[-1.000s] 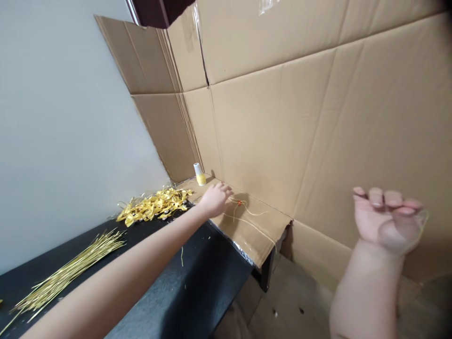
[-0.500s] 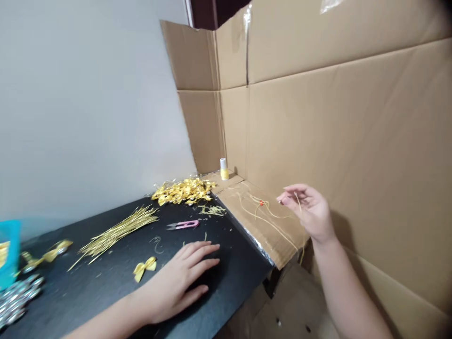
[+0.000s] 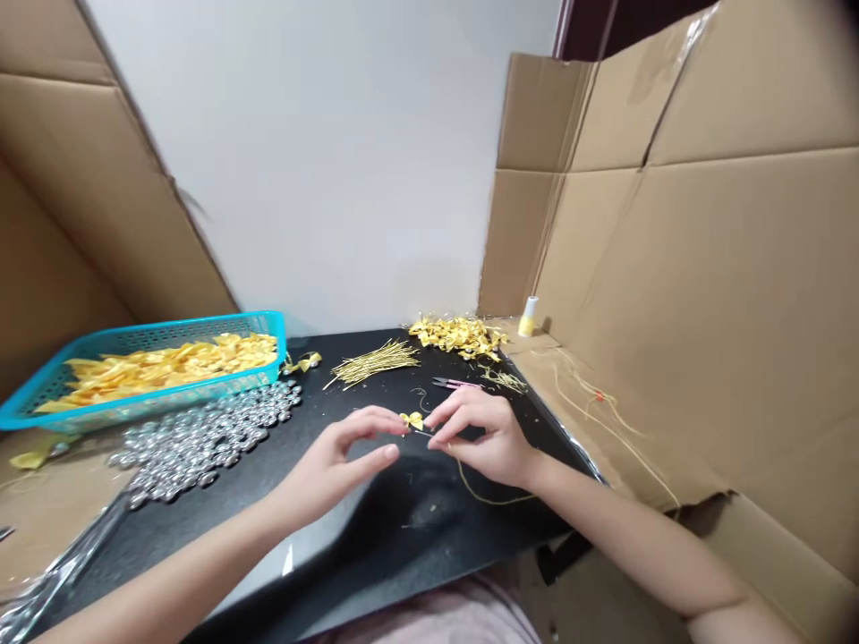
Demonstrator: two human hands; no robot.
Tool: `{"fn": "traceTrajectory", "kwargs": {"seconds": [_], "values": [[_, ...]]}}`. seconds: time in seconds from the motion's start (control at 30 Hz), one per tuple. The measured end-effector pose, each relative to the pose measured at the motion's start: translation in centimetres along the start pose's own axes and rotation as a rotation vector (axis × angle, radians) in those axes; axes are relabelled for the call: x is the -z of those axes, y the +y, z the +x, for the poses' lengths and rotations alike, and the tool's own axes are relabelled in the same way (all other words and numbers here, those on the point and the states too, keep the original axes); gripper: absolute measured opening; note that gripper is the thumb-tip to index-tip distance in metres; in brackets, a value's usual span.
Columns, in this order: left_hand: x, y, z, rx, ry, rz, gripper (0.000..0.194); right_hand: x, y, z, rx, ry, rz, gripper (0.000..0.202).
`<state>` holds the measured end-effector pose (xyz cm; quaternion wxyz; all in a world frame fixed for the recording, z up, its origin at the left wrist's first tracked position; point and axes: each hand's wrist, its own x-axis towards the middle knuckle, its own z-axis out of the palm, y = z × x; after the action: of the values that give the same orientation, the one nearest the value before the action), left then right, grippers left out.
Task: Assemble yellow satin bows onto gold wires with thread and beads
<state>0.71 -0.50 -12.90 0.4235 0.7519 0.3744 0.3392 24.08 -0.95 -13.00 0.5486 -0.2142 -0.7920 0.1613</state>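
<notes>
My left hand (image 3: 335, 461) and right hand (image 3: 480, 438) pinch a small yellow bow (image 3: 412, 419) between fingertips, its wings lying left-right just above the black table (image 3: 376, 537). A thin thread (image 3: 483, 492) trails under my right palm, partly hidden. Cardboard walls (image 3: 704, 268) surround us.

left hand (image 3: 335, 461) and right hand (image 3: 487, 438) pinching yellow bow (image 3: 412, 419), black table (image 3: 376, 528)

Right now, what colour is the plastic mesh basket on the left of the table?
The mesh basket is turquoise blue, seen clearly in the head view.
</notes>
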Motion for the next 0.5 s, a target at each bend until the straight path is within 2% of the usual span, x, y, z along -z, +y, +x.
{"fn": "traceTrajectory", "kwargs": {"seconds": [0.07,0.13,0.23,0.37,0.5], "values": [[-0.8,0.1,0.1,0.144,-0.021,-0.301,0.026,-1.3,0.2,0.5,0.134,0.007,-0.049,0.010],[-1.5,-0.2,0.1,0.285,-0.020,-0.544,0.033,-2.3,0.3,0.9,0.193,0.009,-0.101,0.013],[-2.0,-0.9,0.1,0.347,0.005,-0.743,0.034,-3.3,0.7,1.2,0.247,-0.005,-0.157,0.017],[-1.8,-1.6,0.2,0.281,0.139,-0.721,0.030,-4.3,1.5,1.2,0.279,0.022,-0.183,0.014],[-0.5,-2.1,0.5,0.209,0.288,-0.540,0.033,-4.0,2.9,0.8,0.157,-0.027,-0.160,0.012]]}}
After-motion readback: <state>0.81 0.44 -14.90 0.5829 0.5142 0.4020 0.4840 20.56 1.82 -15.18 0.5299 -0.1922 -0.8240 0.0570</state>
